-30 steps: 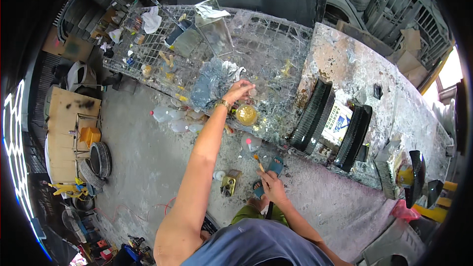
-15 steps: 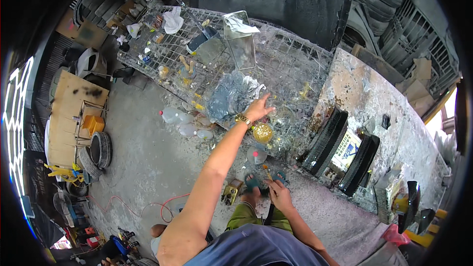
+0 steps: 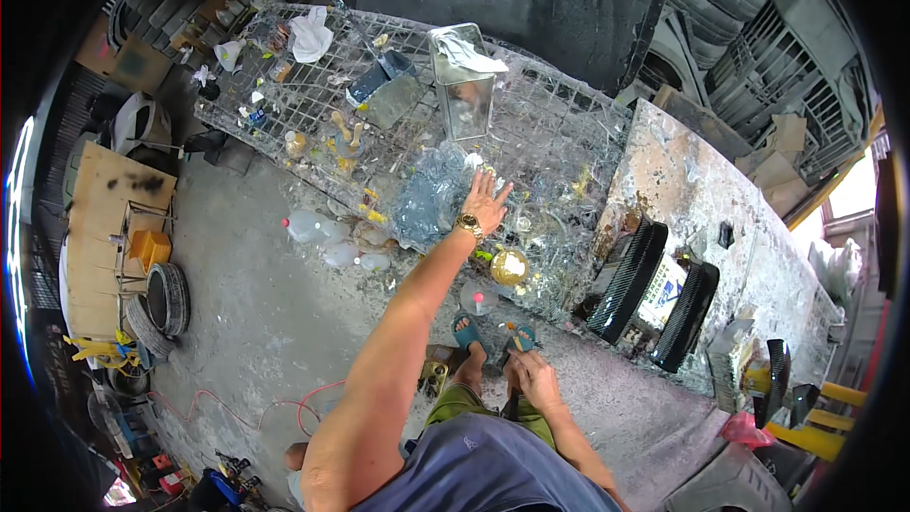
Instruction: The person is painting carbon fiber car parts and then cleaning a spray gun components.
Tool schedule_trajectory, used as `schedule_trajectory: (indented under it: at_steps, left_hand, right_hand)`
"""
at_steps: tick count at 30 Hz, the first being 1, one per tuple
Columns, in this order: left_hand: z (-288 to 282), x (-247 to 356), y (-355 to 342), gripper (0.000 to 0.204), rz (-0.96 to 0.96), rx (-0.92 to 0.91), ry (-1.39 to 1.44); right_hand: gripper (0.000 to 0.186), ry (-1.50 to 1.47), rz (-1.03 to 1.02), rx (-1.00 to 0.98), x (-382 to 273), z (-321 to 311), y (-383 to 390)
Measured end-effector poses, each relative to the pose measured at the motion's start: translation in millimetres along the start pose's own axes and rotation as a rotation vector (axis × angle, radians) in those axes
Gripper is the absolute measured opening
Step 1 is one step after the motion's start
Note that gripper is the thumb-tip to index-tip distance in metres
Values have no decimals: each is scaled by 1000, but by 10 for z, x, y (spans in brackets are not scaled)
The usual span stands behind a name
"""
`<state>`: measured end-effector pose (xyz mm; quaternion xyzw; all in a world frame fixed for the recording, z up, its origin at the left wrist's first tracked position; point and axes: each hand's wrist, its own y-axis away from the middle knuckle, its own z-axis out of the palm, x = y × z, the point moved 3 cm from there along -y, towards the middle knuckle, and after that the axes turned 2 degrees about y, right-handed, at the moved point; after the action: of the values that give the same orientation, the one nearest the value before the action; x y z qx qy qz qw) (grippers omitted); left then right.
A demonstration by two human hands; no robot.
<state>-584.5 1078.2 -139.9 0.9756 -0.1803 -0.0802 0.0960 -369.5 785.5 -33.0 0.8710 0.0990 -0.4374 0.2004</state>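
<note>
Reaching goes best gently, left hand [image 3: 486,207] spread wide over the bench [image 3: 550,114], right hand [image 3: 536,381] gripping the brush [image 3: 512,328].

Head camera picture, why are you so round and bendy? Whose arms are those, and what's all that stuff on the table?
There's no robot here: the bare arms belong to the person wearing the camera on their head. It looks down through a very wide fisheye lens, which makes straight edges bend. The left hand has its fingers spread beside a crumpled grey-blue plastic sheet; I can't tell if it's pressing on anything. The right hand holds a small brush with a wooden handle. On the long, stained worktable stand a round tub with golden-yellow contents and a tall silver metal can topped with a white cloth. Farther right lie curved, shiny black pieces with a woven pattern.
</note>
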Motion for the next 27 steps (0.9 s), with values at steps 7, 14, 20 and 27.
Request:
schedule_trajectory:
  at_steps: [7, 14, 20, 27]
  left_hand:
    - [-155, 21, 322, 61, 40, -9, 28]
    - [-602, -80, 535, 66, 51, -99, 89]
    - [-658, -458, 1893, 72, -300, 360, 489]
    - [881, 340, 4809, 75, -1131, 380, 1113]
  right_hand:
    - [27, -11, -27, 59, -146, 13, 4]
    - [23, -1, -186, 76, -77, 13, -2]
    - [32, -5, -35, -56, 140, -34, 73]
    - [31, 135, -108, -214, 401, -72, -1]
